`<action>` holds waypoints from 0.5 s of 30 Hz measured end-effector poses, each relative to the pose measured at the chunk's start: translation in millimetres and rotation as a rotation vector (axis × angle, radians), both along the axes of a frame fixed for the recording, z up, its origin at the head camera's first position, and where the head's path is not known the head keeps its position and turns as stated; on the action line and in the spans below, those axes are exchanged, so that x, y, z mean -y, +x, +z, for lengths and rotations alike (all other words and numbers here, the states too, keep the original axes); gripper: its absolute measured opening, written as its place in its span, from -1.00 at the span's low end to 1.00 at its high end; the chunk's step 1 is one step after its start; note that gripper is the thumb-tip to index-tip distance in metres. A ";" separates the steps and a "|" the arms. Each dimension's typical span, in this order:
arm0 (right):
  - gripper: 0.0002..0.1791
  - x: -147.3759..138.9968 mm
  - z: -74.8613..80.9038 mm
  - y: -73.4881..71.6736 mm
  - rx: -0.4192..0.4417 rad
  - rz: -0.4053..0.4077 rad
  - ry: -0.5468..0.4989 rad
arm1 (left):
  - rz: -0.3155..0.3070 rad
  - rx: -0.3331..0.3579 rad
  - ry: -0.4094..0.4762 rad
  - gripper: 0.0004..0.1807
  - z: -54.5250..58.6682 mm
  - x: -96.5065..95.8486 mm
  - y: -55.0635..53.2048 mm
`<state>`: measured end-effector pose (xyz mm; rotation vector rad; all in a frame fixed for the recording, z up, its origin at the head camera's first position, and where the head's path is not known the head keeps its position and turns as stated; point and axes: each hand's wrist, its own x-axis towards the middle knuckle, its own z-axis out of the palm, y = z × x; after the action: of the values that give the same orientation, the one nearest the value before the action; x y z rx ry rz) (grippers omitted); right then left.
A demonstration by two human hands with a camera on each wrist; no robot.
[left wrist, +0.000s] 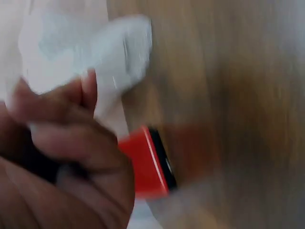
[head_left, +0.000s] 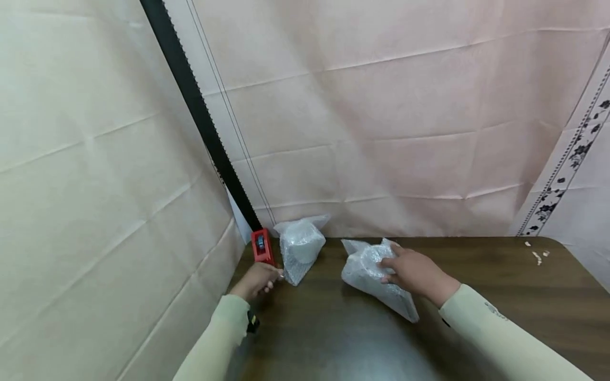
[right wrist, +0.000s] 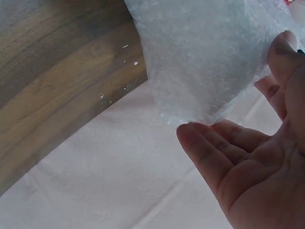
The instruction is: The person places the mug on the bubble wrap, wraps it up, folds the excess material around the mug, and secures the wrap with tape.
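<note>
My right hand (head_left: 414, 272) grips the upper right side of a bubble-wrapped bundle (head_left: 367, 270), which lies on the brown table. In the right wrist view its thumb and fingertips meet the edge of the bubble wrap (right wrist: 200, 57). My left hand (head_left: 259, 280), fingers curled, is just in front of a red tape dispenser (head_left: 263, 247). A small shiny, clear bit (head_left: 281, 276) shows at its fingertips. The left wrist view is blurred, with the red dispenser (left wrist: 145, 164) beside the curled hand. A second bubble-wrapped bundle (head_left: 302, 246) stands right of the dispenser.
A cloth-covered wall (head_left: 381, 159) rises behind the table (head_left: 324, 338), and another cloth (head_left: 119, 185) hangs along the left. White scraps (head_left: 537, 257) lie near the table's back right corner. A dark strip (head_left: 205, 127) runs down the cloth corner.
</note>
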<state>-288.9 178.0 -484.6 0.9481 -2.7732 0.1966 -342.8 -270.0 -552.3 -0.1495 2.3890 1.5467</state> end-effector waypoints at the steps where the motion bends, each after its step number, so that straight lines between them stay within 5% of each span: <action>1: -0.58 -0.4 0.3 0.5 0.001 -0.009 -0.003 | -0.069 -0.001 0.007 -0.69 5.3 -8.1 2.6; 6: -0.58 -2.2 2.9 2.2 -0.026 0.004 -0.011 | -0.348 0.024 0.073 -0.54 30.3 -61.7 19.1; 11: -0.56 0.5 6.9 1.1 -0.040 0.016 -0.030 | -0.497 -0.011 0.145 -0.44 59.8 -116.2 20.4; 15: -0.54 0.1 5.5 1.6 -0.019 -0.003 -0.028 | -0.572 -0.044 0.142 -0.35 68.2 -157.7 10.9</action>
<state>-287.3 177.9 -479.1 0.9343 -2.7473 0.2238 -331.9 -112.2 -484.1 0.5531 2.0791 1.4291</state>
